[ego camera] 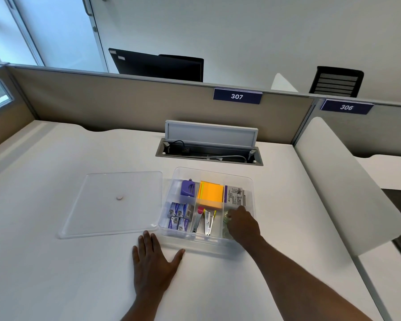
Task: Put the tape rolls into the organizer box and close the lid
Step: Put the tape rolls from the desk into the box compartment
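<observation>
The clear organizer box (pixel 214 173) stands open on the white desk, divided into several compartments. My right hand (pixel 242 224) reaches into its front right compartment, fingers closed around a clear tape roll (pixel 227 215) that shows only partly. More clear tape seems to lie below it in the same compartment. The transparent lid (pixel 116 202) lies flat on the desk just left of the box. My left hand (pixel 152 262) rests flat on the desk in front of the box's left corner, fingers spread, holding nothing.
Other compartments hold a purple punch (pixel 188 187), orange sticky notes (pixel 210 193), staple boxes (pixel 180 215), metal clips (pixel 205 220) and a printed packet (pixel 234 195). An open cable hatch (pixel 208 149) sits behind the box. A white divider panel (pixel 347 184) stands to the right.
</observation>
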`<move>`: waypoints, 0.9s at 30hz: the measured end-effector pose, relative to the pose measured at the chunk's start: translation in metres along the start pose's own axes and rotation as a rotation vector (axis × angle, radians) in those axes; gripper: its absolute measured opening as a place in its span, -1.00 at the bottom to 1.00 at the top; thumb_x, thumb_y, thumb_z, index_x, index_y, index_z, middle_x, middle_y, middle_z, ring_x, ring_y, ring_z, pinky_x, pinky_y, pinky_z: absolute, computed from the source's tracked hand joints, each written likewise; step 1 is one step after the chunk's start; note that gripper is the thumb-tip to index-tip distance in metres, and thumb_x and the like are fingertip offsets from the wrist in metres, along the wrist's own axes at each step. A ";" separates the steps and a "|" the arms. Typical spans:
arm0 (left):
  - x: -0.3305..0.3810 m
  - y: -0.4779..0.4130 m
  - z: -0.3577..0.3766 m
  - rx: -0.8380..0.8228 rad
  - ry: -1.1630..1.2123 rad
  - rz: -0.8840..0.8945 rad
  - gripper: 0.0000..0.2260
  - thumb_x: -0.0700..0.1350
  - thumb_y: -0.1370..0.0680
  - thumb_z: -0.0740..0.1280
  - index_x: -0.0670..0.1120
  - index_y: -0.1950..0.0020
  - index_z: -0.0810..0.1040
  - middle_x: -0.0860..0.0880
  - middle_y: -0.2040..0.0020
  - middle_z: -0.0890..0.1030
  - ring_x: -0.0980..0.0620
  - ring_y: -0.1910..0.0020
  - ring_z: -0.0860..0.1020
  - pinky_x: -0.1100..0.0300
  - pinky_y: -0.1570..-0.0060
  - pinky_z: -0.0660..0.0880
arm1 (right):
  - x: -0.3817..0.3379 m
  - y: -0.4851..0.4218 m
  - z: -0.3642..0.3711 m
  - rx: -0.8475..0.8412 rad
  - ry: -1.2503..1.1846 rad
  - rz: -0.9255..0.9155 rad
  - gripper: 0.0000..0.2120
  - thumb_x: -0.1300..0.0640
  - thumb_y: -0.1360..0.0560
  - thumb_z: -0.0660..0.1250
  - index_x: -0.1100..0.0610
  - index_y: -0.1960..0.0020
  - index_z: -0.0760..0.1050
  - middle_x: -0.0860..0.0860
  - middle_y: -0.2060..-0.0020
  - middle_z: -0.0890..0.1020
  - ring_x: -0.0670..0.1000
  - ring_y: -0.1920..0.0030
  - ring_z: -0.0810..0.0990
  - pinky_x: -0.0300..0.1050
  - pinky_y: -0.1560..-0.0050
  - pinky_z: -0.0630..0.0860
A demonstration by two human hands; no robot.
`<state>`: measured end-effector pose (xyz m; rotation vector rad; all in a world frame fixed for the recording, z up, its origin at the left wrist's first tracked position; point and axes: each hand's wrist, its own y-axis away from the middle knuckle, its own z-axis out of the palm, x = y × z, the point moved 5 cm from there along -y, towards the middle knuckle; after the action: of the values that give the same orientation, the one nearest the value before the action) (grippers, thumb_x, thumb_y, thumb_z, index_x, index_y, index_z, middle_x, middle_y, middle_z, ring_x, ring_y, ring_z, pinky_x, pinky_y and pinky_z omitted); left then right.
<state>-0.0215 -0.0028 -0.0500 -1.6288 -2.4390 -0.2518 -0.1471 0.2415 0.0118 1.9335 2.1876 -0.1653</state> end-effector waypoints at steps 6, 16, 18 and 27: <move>0.000 -0.001 0.000 0.004 0.004 -0.001 -0.02 0.51 -0.36 -0.09 -0.23 -0.49 0.17 -0.20 -0.53 0.20 -0.15 -0.52 0.15 -0.10 -0.49 0.10 | 0.002 -0.003 0.003 -0.026 -0.109 0.026 -0.68 0.09 -0.52 0.30 0.21 -0.21 0.38 0.19 -0.09 0.58 0.18 -0.07 0.60 0.02 -0.09 0.55; 0.000 -0.001 0.001 0.004 0.000 0.002 -0.02 0.51 -0.36 -0.10 -0.22 -0.51 0.13 -0.20 -0.54 0.16 -0.14 -0.53 0.11 -0.09 -0.50 0.07 | 0.002 -0.006 0.003 -0.034 -0.161 0.057 -0.57 0.12 -0.49 0.35 0.21 -0.29 0.30 0.23 -0.10 0.57 0.21 -0.08 0.60 0.05 -0.08 0.55; 0.000 -0.001 0.001 0.004 -0.001 0.004 -0.02 0.51 -0.36 -0.11 -0.21 -0.51 0.13 -0.19 -0.54 0.16 -0.14 -0.53 0.11 -0.09 -0.50 0.07 | 0.001 -0.005 0.002 -0.031 -0.174 0.055 -0.53 0.13 -0.48 0.37 0.20 -0.30 0.28 0.22 -0.11 0.56 0.21 -0.07 0.60 0.05 -0.08 0.57; 0.000 -0.001 0.001 -0.003 0.008 -0.001 -0.02 0.51 -0.36 -0.09 -0.22 -0.50 0.14 -0.20 -0.54 0.17 -0.14 -0.53 0.11 -0.09 -0.50 0.07 | -0.001 -0.003 0.001 -0.006 -0.141 0.084 -0.56 0.08 -0.51 0.33 0.21 -0.30 0.30 0.21 -0.08 0.57 0.20 -0.05 0.62 0.02 -0.03 0.57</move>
<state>-0.0230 -0.0030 -0.0514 -1.6249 -2.4348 -0.2608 -0.1503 0.2400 0.0108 1.9437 2.0117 -0.2729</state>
